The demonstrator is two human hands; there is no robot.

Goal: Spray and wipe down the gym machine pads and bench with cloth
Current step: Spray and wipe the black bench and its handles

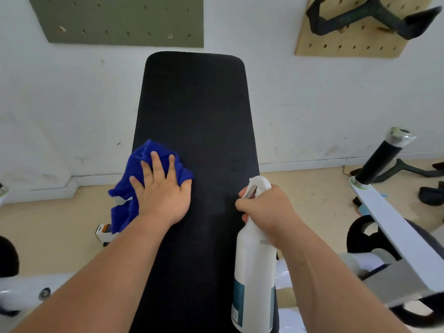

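A long black bench pad runs away from me toward the white wall. My left hand lies flat with straight fingers on a crumpled blue cloth, pressing it onto the pad's left edge; part of the cloth hangs off the side. My right hand grips the neck of a white spray bottle at the pad's right edge. The bottle's nozzle points left over the pad and a finger curls at the trigger.
A black-gripped machine handle on a white arm juts in at the right. A green pegboard and a wooden pegboard with a black attachment hang on the wall. A small box lies on the floor left of the bench.
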